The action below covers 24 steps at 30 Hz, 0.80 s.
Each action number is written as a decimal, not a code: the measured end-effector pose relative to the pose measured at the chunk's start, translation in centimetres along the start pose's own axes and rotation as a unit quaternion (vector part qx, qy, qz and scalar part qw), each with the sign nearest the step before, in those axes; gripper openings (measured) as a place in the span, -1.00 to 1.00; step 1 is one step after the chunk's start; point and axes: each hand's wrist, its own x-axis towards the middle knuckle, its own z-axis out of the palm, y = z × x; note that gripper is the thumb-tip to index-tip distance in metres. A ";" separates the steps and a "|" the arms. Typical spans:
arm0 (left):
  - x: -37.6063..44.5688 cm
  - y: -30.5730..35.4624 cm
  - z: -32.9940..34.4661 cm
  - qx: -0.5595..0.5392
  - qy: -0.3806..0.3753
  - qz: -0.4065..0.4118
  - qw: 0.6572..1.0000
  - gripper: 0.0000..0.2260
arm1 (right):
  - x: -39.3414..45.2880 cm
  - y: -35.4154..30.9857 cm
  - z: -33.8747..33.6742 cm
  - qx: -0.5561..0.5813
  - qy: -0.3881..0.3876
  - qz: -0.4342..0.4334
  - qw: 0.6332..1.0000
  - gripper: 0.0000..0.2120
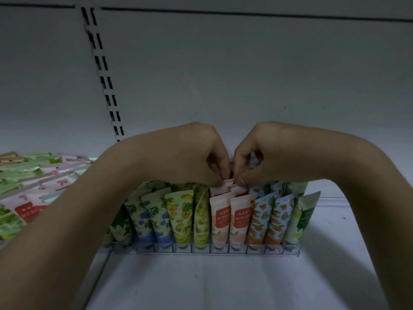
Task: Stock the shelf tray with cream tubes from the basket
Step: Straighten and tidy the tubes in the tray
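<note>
A clear plastic shelf tray [219, 249] stands on the white shelf, filled with upright cream tubes in several prints: blue flower [145, 218], yellow pineapple [181, 215], pink peach [220, 218], orange fruit [259, 218] and green [301, 215]. My left hand [194, 153] and my right hand [263, 153] meet above the middle of the tray. Both pinch the top edge of a pink tube [225, 185] in a back row behind the front pink tubes. No basket is in view.
A heap of flat green, pink and red sachets [29, 184] lies on the shelf at the left. A slotted shelf upright [102, 70] runs up the white back panel. Bare shelf [201, 283] stretches in front of the tray.
</note>
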 end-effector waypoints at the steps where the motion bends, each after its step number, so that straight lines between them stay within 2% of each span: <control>1: 0.0 0.0 0.0 0.002 -0.002 0.002 1.000 -0.93 | 0.1 0.0 0.0 0.001 -0.001 0.000 1.000 -0.90; 4: 0.0 -0.1 -0.3 0.000 0.007 0.001 1.000 -0.94 | 0.0 0.1 -0.2 0.015 0.001 -0.003 1.000 -0.90; 9: 0.0 -0.6 -0.8 -0.011 0.087 -0.022 0.996 -0.98 | -0.1 1.0 -0.9 0.017 0.080 -0.006 0.997 -0.89; 15: 0.8 -1.2 0.3 0.003 0.077 -0.021 0.997 -0.97 | 0.8 1.2 0.1 0.014 0.042 -0.007 0.999 -0.93; 24: 0.8 -1.5 0.5 -0.007 0.071 0.001 0.997 -0.85 | 1.3 1.5 0.9 0.030 0.054 -0.011 0.998 -0.94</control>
